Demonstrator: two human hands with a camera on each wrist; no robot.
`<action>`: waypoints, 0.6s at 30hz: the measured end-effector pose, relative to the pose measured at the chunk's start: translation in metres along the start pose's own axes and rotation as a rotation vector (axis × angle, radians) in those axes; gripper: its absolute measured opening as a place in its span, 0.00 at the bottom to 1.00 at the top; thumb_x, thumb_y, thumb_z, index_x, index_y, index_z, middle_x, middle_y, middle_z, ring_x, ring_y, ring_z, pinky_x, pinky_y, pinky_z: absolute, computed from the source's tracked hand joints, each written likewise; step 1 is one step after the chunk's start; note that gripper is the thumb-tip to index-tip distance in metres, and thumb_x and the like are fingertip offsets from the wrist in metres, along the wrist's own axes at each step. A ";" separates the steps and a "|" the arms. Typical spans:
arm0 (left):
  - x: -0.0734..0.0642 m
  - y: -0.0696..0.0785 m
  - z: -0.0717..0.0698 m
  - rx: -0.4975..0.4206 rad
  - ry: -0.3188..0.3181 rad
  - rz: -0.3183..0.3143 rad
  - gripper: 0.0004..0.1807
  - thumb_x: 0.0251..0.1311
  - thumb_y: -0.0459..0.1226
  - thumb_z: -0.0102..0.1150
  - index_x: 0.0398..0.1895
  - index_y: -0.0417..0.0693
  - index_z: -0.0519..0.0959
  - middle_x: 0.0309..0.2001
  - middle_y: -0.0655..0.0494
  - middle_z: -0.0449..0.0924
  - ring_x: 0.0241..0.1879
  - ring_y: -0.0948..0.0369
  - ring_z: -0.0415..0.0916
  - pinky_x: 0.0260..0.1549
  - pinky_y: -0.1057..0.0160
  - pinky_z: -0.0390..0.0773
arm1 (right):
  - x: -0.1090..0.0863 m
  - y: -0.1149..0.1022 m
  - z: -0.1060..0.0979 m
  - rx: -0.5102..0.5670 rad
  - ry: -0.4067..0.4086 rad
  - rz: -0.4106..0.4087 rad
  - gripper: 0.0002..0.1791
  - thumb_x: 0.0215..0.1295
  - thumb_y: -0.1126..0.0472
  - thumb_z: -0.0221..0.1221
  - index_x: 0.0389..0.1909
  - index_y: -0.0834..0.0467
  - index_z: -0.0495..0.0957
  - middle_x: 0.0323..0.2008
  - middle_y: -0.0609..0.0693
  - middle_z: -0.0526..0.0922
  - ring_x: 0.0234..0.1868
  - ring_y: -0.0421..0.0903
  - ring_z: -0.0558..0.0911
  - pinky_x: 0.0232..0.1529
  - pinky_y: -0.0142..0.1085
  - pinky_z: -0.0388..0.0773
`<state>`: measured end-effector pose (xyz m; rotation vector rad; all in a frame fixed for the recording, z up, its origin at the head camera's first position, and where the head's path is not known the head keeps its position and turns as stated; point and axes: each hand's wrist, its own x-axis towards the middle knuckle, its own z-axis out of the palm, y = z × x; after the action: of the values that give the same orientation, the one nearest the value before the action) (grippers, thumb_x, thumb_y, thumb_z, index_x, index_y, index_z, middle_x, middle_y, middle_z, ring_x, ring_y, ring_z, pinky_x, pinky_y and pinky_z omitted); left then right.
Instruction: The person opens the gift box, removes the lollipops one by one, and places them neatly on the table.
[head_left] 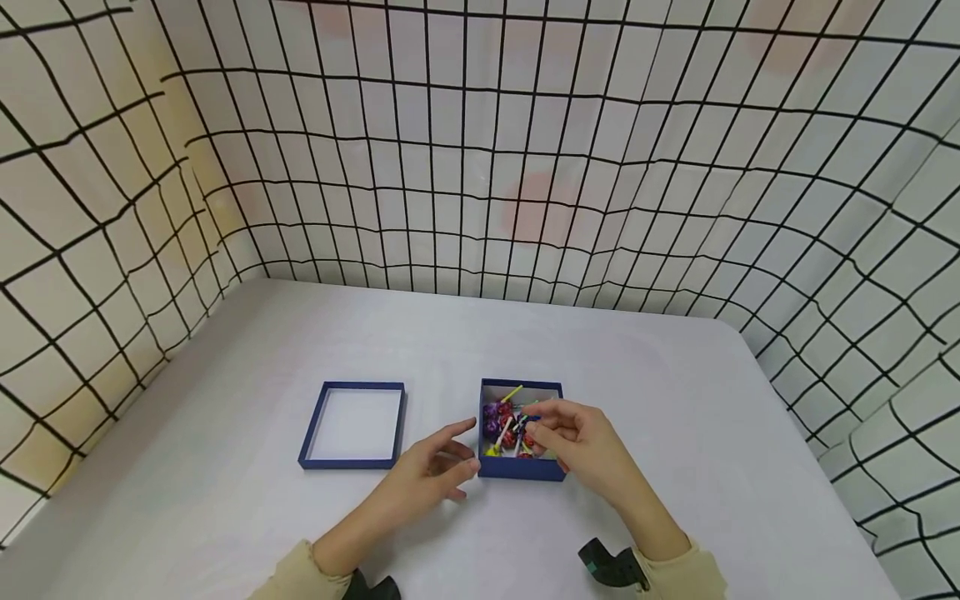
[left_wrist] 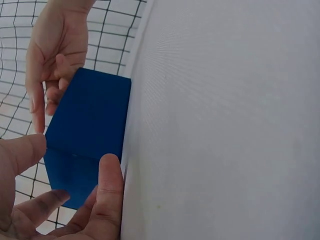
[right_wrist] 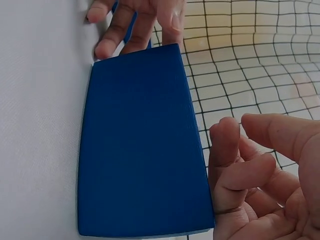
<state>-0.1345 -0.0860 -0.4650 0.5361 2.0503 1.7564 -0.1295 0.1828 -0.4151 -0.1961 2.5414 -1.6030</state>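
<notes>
A square blue box (head_left: pixel 521 469) with a pale inside stands on the table and holds several lollipops (head_left: pixel 492 421) in purple, red and yellow wrappers, their sticks at various angles. My right hand (head_left: pixel 592 446) hovers over the box's right half, fingers bent; in the right wrist view a small gap shows between thumb and fingertip, with nothing visible in it. Part of the lollipops is hidden beneath it. At the box's left side is my left hand (head_left: pixel 429 473), fingers spread and relaxed, fingertips right at the box wall (left_wrist: pixel 75 172).
To the left lies a blue-rimmed box lid (head_left: pixel 303 446), its white inside facing up. The white-covered table (head_left: pixel 480 342) is bordered by a white wall with black grid netting (head_left: pixel 465 167) at the back and sides. Dark wrist devices (head_left: pixel 611 567) sit at the sleeves.
</notes>
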 end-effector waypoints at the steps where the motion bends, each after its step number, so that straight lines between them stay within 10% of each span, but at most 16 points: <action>1: 0.000 0.000 0.000 0.001 -0.002 0.000 0.35 0.78 0.40 0.62 0.83 0.43 0.64 0.58 0.35 0.82 0.50 0.49 0.87 0.39 0.60 0.93 | 0.001 -0.001 0.000 0.000 -0.003 0.001 0.18 0.77 0.59 0.65 0.61 0.63 0.83 0.40 0.63 0.89 0.28 0.46 0.83 0.20 0.29 0.75; 18: 0.006 0.006 0.004 0.002 -0.013 -0.040 0.36 0.78 0.41 0.62 0.84 0.45 0.63 0.54 0.39 0.82 0.48 0.53 0.87 0.41 0.59 0.93 | 0.010 -0.007 0.005 -0.009 -0.017 -0.031 0.17 0.77 0.55 0.66 0.56 0.63 0.85 0.37 0.61 0.90 0.33 0.55 0.87 0.28 0.35 0.86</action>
<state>-0.1371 -0.0792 -0.4601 0.5023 2.0406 1.7235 -0.1378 0.1734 -0.4112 -0.2506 2.5461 -1.5937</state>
